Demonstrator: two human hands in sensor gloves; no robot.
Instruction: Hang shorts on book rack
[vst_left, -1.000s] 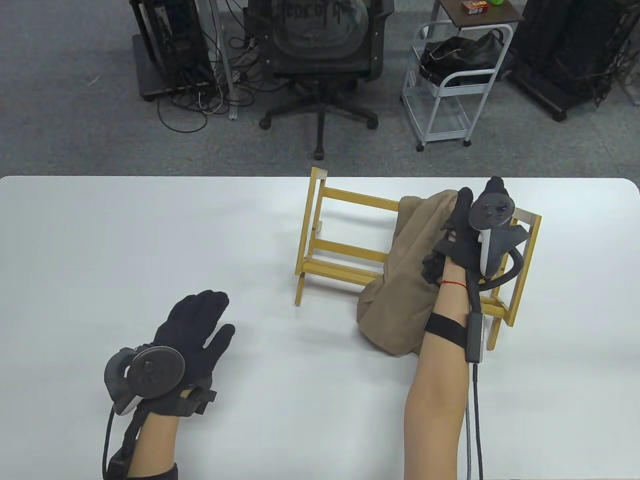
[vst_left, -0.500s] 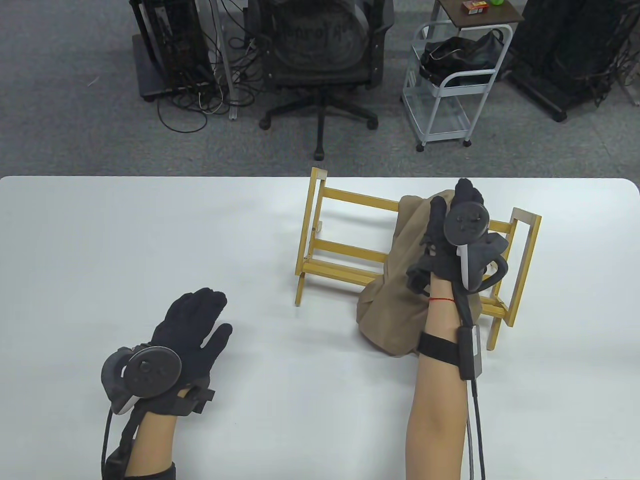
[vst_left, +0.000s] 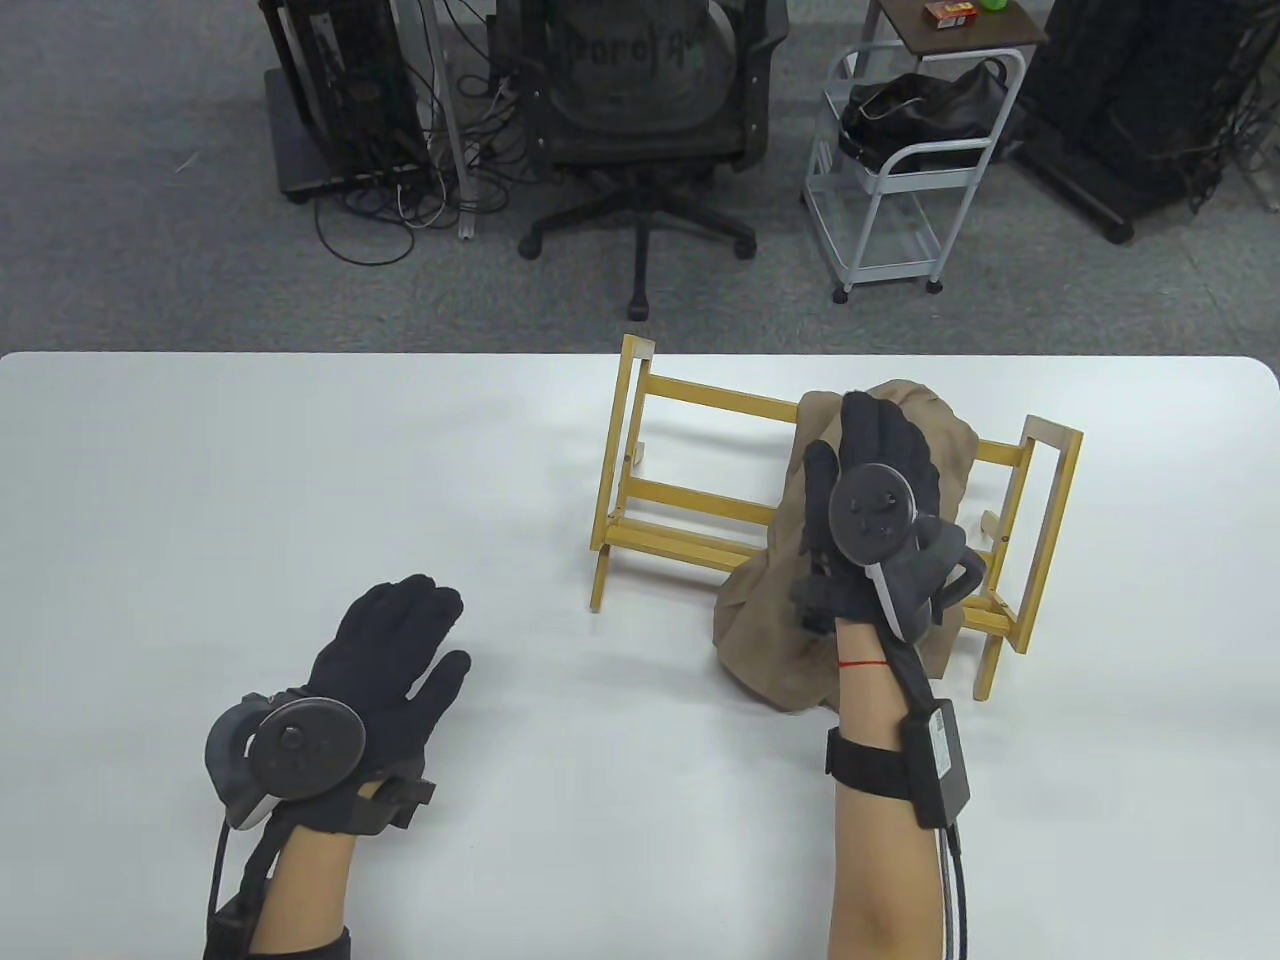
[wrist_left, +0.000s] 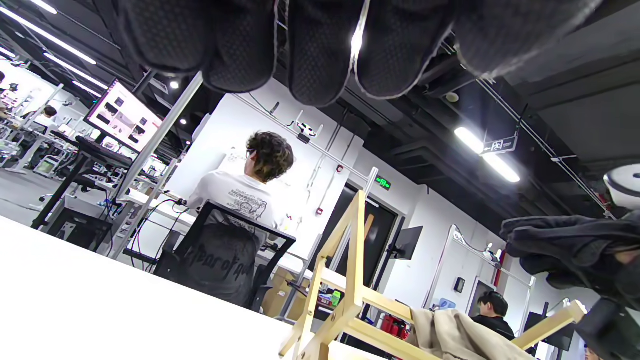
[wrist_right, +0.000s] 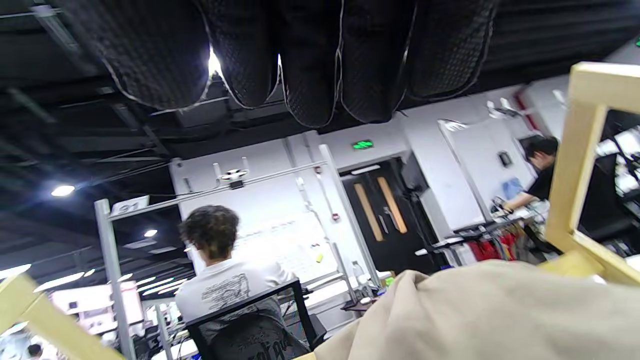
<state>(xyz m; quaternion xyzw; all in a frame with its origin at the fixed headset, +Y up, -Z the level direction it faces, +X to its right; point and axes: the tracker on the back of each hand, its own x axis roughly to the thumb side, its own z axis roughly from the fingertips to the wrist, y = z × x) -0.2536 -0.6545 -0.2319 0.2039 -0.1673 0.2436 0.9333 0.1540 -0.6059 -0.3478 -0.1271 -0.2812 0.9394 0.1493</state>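
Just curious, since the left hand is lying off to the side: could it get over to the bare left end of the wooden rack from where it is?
Probably yes. The left hand lies flat on the table, only bare tabletop between it and the rack; the shorts and right hand occupy the rack's other end.

Beyond the white table (vst_left: 300, 470) stand an office chair (vst_left: 640, 110) and a white cart (vst_left: 900, 180).

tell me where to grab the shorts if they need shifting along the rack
Probably pinch the shorts at the fold over the book rack top rail, coming from above on the front side. That ridge is bunched and raised; the lower cloth pools slack on the table.
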